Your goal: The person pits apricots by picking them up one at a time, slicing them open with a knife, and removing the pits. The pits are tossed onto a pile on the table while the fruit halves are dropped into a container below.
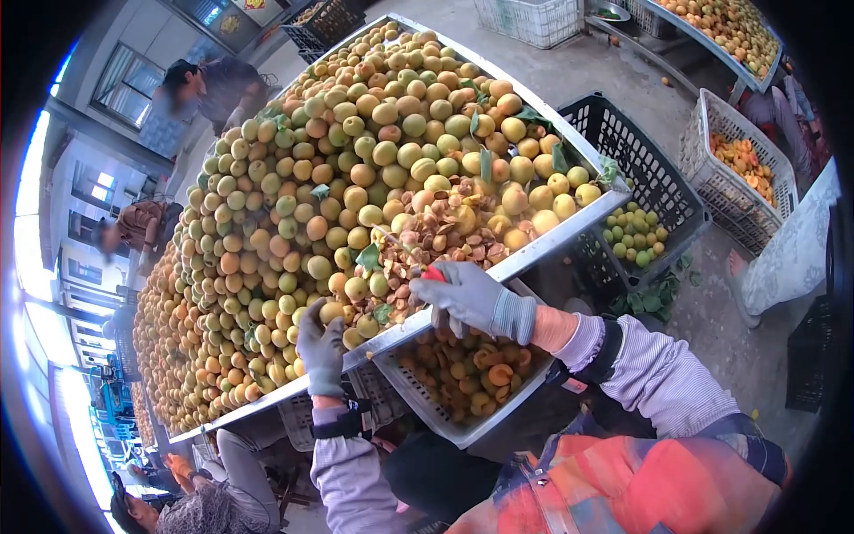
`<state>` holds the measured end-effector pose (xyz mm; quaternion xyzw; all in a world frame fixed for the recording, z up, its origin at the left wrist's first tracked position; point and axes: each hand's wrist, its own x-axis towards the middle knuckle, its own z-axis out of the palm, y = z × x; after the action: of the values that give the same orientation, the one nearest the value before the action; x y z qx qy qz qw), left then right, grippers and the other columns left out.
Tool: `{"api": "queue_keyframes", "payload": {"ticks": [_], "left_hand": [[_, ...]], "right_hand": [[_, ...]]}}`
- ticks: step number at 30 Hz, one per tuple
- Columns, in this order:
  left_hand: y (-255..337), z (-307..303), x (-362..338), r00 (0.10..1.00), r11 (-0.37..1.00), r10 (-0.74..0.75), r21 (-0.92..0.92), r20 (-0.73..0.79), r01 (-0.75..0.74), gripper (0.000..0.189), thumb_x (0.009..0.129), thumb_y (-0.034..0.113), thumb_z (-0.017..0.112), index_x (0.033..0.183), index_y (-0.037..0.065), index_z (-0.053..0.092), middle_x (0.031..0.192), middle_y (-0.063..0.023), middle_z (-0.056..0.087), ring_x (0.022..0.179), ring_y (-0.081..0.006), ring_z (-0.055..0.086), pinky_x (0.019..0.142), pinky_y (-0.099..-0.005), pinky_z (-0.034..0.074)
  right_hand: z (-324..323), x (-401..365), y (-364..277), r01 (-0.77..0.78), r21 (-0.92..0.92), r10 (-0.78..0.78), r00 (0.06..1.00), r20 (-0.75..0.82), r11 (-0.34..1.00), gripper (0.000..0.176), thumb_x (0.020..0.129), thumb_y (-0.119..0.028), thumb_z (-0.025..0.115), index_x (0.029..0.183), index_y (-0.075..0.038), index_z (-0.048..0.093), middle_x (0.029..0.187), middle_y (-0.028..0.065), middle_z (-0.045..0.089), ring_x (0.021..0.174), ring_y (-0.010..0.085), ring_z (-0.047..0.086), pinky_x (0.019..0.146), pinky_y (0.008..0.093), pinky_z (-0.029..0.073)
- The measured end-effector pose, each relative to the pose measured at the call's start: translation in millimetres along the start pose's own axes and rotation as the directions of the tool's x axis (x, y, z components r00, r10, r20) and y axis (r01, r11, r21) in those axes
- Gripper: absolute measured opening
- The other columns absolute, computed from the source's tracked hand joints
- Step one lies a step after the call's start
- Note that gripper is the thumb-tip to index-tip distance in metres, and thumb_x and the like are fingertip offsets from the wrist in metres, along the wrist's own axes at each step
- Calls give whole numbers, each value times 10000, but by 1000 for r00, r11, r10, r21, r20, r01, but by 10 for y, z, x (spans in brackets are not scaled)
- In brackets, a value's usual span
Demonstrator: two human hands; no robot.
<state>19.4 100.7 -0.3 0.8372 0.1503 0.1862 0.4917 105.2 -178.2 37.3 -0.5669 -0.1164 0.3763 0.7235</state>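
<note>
My right hand (pixel 467 298), in a grey glove, is closed around the red handle of a knife (pixel 434 273). Its thin blade points up and left over a heap of brown pits (pixel 467 233) on the table. Close to the table's front edge, my left hand (pixel 320 351), also gloved, has its thumb and fingers curled around a yellow apricot (pixel 331 311). Whole apricots (pixel 294 222) in yellow, green and orange cover the metal-edged table (pixel 551 242). Below my hands stands a light crate (pixel 463 438) holding apricots, some of them split into halves (pixel 500 374).
A black crate (pixel 614 133) with green fruit (pixel 634 233) stands right of the table. Further right is a white crate (pixel 698 165) of orange halves. Co-workers (pixel 213 89) are along the left side, and a seated person (pixel 213 503) is at lower left. Leaves (pixel 654 298) lie on the floor.
</note>
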Motion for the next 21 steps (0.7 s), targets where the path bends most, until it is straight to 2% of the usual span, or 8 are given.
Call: {"api": "queue_keyframes", "payload": {"ticks": [1, 3, 5, 9, 14, 16, 18, 21], "left_hand": [[306, 0, -65, 997, 994, -79, -75, 27, 81, 363, 844, 35, 564, 1189, -22, 467, 1084, -92, 537, 948, -134, 547, 822, -266, 486], [493, 40, -193, 998, 938, -57, -342, -5, 52, 391, 841, 36, 548, 1213, -23, 443, 1063, -103, 536, 966, -166, 557, 843, -275, 482], [682, 163, -294, 995, 793, -89, -602, 47, 99, 418, 844, 45, 529, 1240, -14, 410, 1081, -121, 513, 1002, -202, 556, 860, -308, 494], [842, 422, -459, 979, 510, -62, -838, 192, 197, 559, 803, 34, 582, 1313, -3, 356, 1137, -128, 529, 1030, -232, 569, 896, -368, 500], [847, 648, -522, 963, 308, 10, -917, 269, 252, 638, 811, 82, 570, 1377, 43, 280, 1165, -97, 537, 1047, -235, 569, 947, -447, 446], [771, 697, -521, 946, 147, 85, -943, 312, 298, 617, 822, 49, 544, 1379, 70, 280, 1216, -133, 510, 1127, -274, 518, 1009, -471, 378], [813, 731, -529, 950, 188, 59, -938, 306, 291, 616, 816, 48, 553, 1370, 75, 287, 1232, -140, 496, 1144, -283, 502, 1001, -463, 387], [799, 748, -564, 956, 257, 7, -925, 292, 281, 602, 801, 53, 583, 1335, 66, 303, 1245, -154, 455, 1175, -299, 466, 981, -442, 409]], "right_hand": [[22, -11, 18, -20, -26, 21, 999, 41, 999, 367, 885, -394, 549, 881, -27, 534, 605, 36, 570, 407, 79, 492, 372, 212, 403], [76, -15, 37, -16, -24, 17, 998, 58, 1000, 402, 881, -414, 548, 896, -13, 548, 608, 33, 570, 410, 79, 495, 363, 205, 408], [105, -11, 31, -16, 58, 9, 993, 118, 998, 432, 876, -436, 545, 917, -7, 565, 600, 36, 571, 403, 79, 501, 349, 194, 412], [93, -7, 49, -26, 52, 18, 990, 138, 998, 453, 875, -465, 530, 923, -18, 589, 577, 46, 578, 383, 83, 504, 337, 183, 410], [25, -52, 2, -20, 47, 15, 994, 106, 999, 446, 884, -465, 515, 936, -29, 589, 586, 55, 590, 381, 85, 497, 341, 182, 388], [-11, -39, -30, -10, 35, 6, 993, 114, 999, 446, 887, -467, 509, 947, -32, 587, 591, 59, 594, 380, 87, 495, 343, 182, 381], [-29, -51, -77, -52, -63, 58, 993, 106, 997, 444, 889, -471, 505, 950, -38, 580, 571, 43, 573, 398, 89, 506, 349, 182, 376], [-14, -60, -95, -39, -64, 49, 984, 172, 997, 436, 897, -463, 497, 935, -35, 576, 613, 21, 565, 449, 84, 531, 352, 183, 385]]}}
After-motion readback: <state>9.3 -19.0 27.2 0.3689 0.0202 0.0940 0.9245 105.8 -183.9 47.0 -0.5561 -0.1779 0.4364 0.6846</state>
